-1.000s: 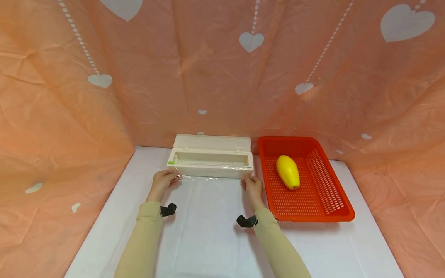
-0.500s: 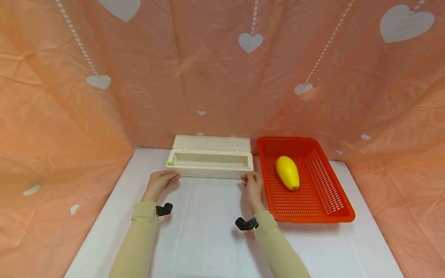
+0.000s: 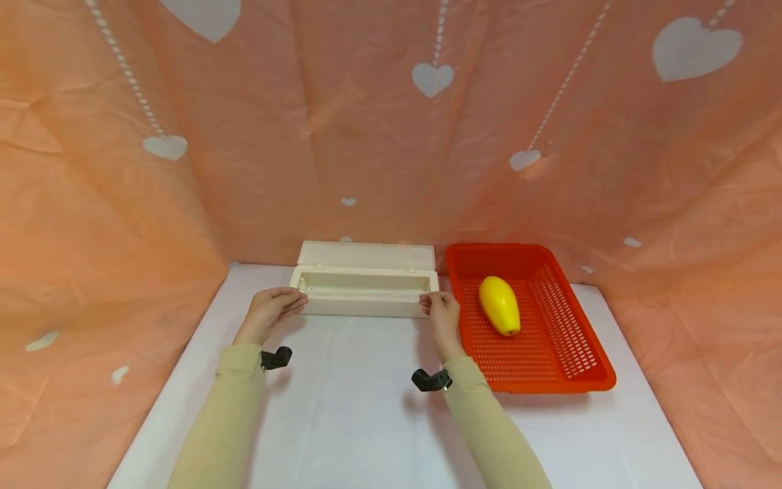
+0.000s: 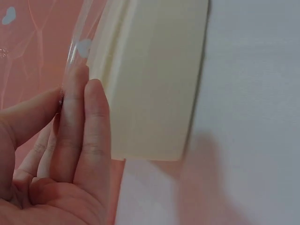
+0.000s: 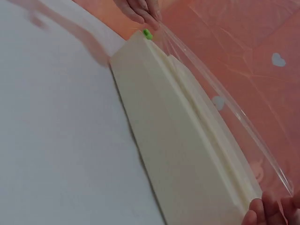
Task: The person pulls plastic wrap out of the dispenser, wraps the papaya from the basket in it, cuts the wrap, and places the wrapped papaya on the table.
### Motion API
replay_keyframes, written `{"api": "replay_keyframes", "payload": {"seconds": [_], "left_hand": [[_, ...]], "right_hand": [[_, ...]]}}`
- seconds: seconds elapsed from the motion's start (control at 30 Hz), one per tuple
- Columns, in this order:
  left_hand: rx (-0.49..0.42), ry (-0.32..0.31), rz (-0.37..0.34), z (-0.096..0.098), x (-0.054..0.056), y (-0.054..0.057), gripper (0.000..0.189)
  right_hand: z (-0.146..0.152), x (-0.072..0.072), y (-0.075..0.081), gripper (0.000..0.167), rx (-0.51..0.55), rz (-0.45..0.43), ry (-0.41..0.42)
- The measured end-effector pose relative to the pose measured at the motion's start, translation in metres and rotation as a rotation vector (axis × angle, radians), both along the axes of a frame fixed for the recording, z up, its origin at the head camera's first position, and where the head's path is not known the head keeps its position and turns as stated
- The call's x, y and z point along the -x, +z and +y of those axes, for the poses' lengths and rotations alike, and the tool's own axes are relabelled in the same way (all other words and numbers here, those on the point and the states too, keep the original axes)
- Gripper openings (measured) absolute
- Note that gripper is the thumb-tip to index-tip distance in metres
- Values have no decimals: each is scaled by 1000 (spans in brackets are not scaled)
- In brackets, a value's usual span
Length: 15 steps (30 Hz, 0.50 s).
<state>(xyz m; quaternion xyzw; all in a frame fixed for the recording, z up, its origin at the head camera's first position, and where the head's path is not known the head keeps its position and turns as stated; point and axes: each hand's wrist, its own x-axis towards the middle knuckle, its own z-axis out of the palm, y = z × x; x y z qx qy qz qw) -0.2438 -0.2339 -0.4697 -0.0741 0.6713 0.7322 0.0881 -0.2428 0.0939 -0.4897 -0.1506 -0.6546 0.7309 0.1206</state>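
A white plastic wrap dispenser box (image 3: 363, 307) lies on the table, its lid (image 3: 366, 255) hinged back. A thin sheet of clear plastic wrap (image 5: 239, 116) stretches above the box between the two hands. Between thumb and fingers, my left hand (image 3: 269, 314) pinches one corner of the wrap, just off the box's left end. At the right end my right hand (image 3: 444, 319) grips the other corner; its fingertips are partly cut off in the right wrist view. A small green slider (image 5: 147, 34) shows at the box's left end in that view.
Right of the box stands a red perforated basket (image 3: 586, 339) with a yellow papaya-shaped fruit (image 3: 499, 305) in it. My right forearm passes close by its left wall. A white cloth (image 3: 360, 407) covers the table. Orange sheeting (image 3: 366, 149) hangs behind and at both sides.
Both hands have risen slightly with the plastic wrap, and the left has shifted a little outward. The wrap's edge went from low at the box's front to above it. The head view shifted slightly.
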Motion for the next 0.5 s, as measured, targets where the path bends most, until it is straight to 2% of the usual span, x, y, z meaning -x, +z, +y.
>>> {"api": "replay_keyframes", "payload": {"seconds": [0.07,0.2,0.5], "left_hand": [[5,-18,4,2,4,3,44],[-5,-1,-6,6,10,8,45],[-133,38,-40,8,12,22,45]], "right_hand": [[3,2,4,19,-37,2,-6],[9,8,11,19,-86,-6,18],[16,18,15,18,-34,-38,124]]}}
